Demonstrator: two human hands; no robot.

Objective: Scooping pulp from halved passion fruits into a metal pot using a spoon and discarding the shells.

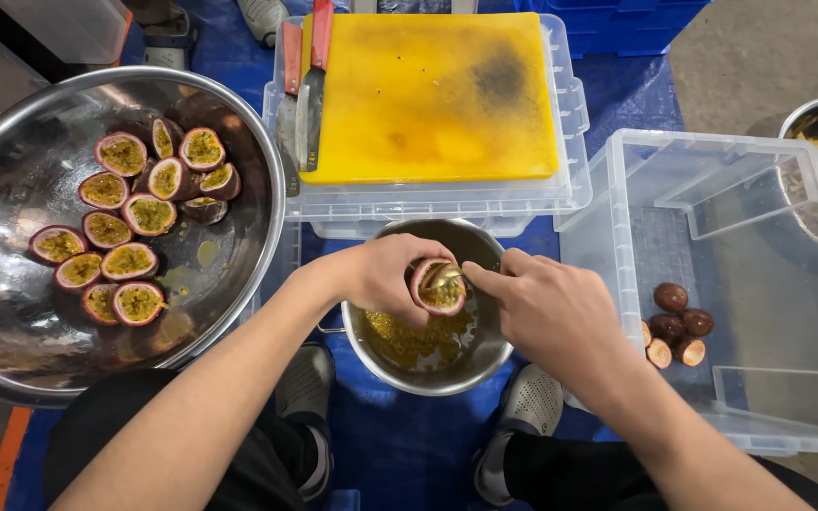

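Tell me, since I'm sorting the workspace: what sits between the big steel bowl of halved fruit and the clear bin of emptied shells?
In the head view, a small steel pot of pulp, with both hands above it.

Everything sits on a blue tarp [409,445] spread over the floor. Directly on it: a big steel bowl [11,322] on the left, a smaller metal pot [428,378] in the middle, a clear plastic crate [759,416] on the right, and another clear crate [447,210] up top.
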